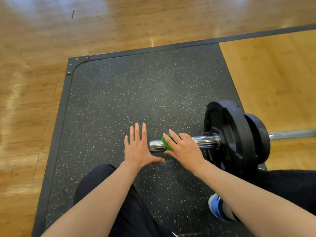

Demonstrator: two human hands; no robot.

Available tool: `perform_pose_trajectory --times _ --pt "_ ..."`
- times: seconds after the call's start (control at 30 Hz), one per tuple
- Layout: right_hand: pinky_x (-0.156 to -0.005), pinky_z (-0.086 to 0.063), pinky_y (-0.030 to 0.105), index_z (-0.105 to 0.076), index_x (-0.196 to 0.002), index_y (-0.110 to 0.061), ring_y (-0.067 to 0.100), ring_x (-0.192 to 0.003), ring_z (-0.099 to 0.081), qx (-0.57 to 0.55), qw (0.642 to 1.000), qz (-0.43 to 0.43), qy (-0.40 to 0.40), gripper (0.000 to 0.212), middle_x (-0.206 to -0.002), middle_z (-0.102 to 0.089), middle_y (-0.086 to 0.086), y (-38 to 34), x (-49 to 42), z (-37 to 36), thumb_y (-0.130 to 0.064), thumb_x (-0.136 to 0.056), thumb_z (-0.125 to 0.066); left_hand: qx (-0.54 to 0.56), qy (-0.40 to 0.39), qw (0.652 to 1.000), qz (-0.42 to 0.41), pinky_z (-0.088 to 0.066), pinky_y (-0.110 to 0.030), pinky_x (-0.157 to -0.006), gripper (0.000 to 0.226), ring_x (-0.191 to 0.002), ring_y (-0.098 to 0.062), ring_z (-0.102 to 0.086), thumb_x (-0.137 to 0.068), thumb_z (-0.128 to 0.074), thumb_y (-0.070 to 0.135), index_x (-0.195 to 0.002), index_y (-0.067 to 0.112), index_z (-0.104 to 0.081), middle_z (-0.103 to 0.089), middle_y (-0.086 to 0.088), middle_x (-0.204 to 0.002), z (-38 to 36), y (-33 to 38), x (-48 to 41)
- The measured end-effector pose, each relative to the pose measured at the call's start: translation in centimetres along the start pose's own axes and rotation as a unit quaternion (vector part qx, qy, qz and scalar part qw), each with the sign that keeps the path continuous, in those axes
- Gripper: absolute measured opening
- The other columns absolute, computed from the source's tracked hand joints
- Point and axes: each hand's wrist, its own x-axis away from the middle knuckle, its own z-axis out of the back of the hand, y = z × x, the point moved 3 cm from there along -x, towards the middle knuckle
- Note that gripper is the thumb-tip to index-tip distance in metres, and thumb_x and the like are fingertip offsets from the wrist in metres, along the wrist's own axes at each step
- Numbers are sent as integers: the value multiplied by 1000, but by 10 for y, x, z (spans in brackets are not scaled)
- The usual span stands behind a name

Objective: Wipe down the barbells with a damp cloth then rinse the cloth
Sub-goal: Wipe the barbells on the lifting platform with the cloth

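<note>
right hand (184, 147) is gripping green cloth (166, 142) around barbell (205, 140) sleeve beside plates (227, 125) | left hand (136, 147) is hovering flat, fingers spread, holding nothing | barbell is lying on rubber mat (119, 100)

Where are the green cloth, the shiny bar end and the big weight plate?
green cloth (166, 143): head view, on its exposed bunched edge.
bar end (206, 140): head view, on the chrome sleeve near the collar.
weight plate (239, 124): head view, on its outer rim.
</note>
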Motion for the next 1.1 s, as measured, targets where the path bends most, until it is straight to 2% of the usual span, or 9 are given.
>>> perform_pose_trajectory --times 0.1,0.23,0.43,0.6,0.7,0.8,0.87,0.97,1.1 --pt "-92 -49 40 -49 -146 -18 27 -97 -59 8 1000 -21 -6 63 -142 -56 10 19 11 5 -56 -96 -51 -9 -12 1000 -4 -12 -57 -123 164 -153 -33 15 -38 -52 104 -154 19 28 19 -11 -166 -2 4 -3" --pt "-79 -54 38 -55 -142 -21 28 -88 -65 -5 999 -21 -27 58 -132 -64 9 -10 -19 1 -55 -96 -49 -10 -22 1000 13 -11 -56 -124 164 -153 -33 16 -38 -53 103 -154 19 28 19 -11 -166 -3 -3 1" --pt "-74 -53 41 -56 -139 -25 31 -88 -65 -47 996 -2 -73 47 -126 -64 7 -65 -62 -14 -48 -99 -49 21 -13 998 53 -13 -58 -123 148 -154 -33 13 -56 -68 82 -155 21 24 17 -11 -166 3 -19 10" --pt "-87 -53 39 -47 -147 -20 28 -97 -64 -20 999 -20 -37 54 -140 -57 9 -30 -27 -7 -50 -102 -40 27 -6 1000 8 -12 -56 -124 164 -154 -32 14 -31 -38 108 -155 22 26 19 -9 -166 8 -10 8" --pt "-85 -49 39 -60 -134 -20 27 -93 -64 -20 994 -106 -22 49 -124 -65 5 12 1 7 -49 -103 -35 23 7 999 -36 -11 -56 -124 162 -154 -31 15 -37 -45 107 -154 22 28 19 -9 -167 5 2 5" --pt "-72 -37 37 -67 -94 -20 26 -79 -60 -31 963 -249 -95 39 -89 -63 -1 51 8 22 -42 -102 -36 19 10 998 -53 -10 -56 -124 161 -154 -31 15 -40 -49 106 -154 22 28 19 -8 -167 6 9 2" --pt "-73 -34 38 -62 -79 -17 26 -74 -57 -39 929 -330 -163 39 -82 -62 1 62 -3 25 -38 -99 -36 18 13 998 -52 -11 -56 -124 160 -154 -31 15 -40 -48 107 -154 22 27 19 -8 -167 7 10 1" --pt "-74 -42 35 -66 -88 -14 29 -84 -61 -56 893 -365 -258 41 -92 -67 7 50 -32 21 -40 -95 -35 27 22 998 -50 -11 -56 -124 160 -154 -31 15 -41 -48 106 -155 22 25 18 -9 -167 10 10 4" --pt "-72 -44 35 -71 -108 -15 32 -98 -67 -99 903 -312 -279 46 -106 -71 9 -5 -72 8 -42 -96 -36 28 16 998 -49 -7 -53 -125 159 -154 -29 16 -43 -53 103 -155 23 26 20 -7 -167 8 8 9"
